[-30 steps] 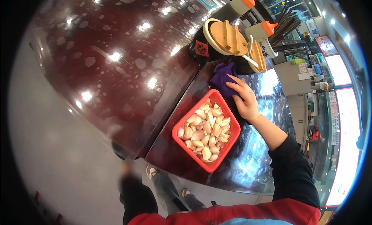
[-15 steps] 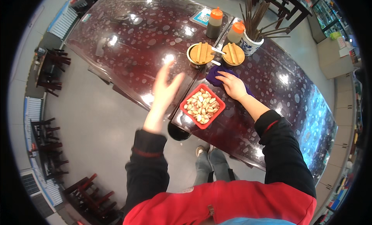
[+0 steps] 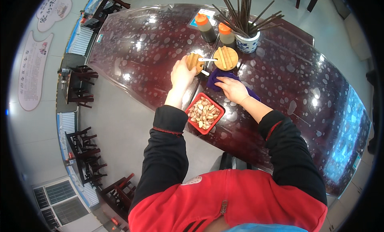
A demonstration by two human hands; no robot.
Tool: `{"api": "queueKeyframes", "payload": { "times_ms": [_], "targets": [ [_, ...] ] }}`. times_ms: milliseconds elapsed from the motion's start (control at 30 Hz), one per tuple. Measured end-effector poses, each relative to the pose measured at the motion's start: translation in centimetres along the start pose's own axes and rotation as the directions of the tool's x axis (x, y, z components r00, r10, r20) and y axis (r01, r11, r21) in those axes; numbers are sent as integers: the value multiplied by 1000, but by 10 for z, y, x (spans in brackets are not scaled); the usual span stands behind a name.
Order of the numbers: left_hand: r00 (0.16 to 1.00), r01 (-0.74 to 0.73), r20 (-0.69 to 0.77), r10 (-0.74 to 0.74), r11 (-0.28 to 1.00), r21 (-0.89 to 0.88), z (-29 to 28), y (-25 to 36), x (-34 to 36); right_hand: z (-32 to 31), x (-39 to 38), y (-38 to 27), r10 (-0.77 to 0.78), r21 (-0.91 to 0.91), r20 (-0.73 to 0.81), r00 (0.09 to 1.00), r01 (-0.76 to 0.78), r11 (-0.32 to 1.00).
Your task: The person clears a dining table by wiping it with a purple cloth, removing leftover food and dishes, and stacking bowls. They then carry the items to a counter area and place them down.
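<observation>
My left hand [image 3: 182, 76] grips the left condiment pot, whose wooden lid [image 3: 195, 62] has a white spoon handle beside it; the pot's body is mostly hidden by my fingers. My right hand [image 3: 234, 89] is on a crumpled purple cloth [image 3: 217, 78], fingers bent over it, on the glossy dark red table [image 3: 288, 84]. Just below and between my hands sits a red plastic basket [image 3: 219, 118] full of garlic cloves [image 3: 203, 111]. A second pot with a wooden lid [image 3: 226, 59] and another white spoon stands right of the left pot.
Two orange-topped bottles [image 3: 206, 29] [image 3: 226, 36] and a blue-and-white pot [image 3: 247, 43] of dark chopsticks [image 3: 246, 12] stand toward the table's back, near a printed card [image 3: 197, 20]. Dark stools and tables [image 3: 82, 88] line the left wall, above grey floor [image 3: 120, 128].
My left hand has come up from the lower edge onto the left pot. My right hand stays on the cloth. The view has swung round, bringing more of the left wall into sight.
</observation>
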State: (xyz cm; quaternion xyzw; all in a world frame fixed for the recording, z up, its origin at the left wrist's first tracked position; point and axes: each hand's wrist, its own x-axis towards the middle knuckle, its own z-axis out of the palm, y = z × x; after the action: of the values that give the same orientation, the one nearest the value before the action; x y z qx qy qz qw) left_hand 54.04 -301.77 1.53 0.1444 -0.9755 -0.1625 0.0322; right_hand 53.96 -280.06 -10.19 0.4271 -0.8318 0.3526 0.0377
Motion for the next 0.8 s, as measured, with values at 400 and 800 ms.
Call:
{"api": "queueKeyframes", "payload": {
  "times_ms": [400,800],
  "targets": [
    [995,-101,-8,101,992,-77,-12,-12,3,0,0,2,1,2,-7,1000,-1,1000],
    [893,207,447,-46,925,-319,14,-86,-125,-3,4,-7,46,-73,34,998,-43,996]
  ]
}}
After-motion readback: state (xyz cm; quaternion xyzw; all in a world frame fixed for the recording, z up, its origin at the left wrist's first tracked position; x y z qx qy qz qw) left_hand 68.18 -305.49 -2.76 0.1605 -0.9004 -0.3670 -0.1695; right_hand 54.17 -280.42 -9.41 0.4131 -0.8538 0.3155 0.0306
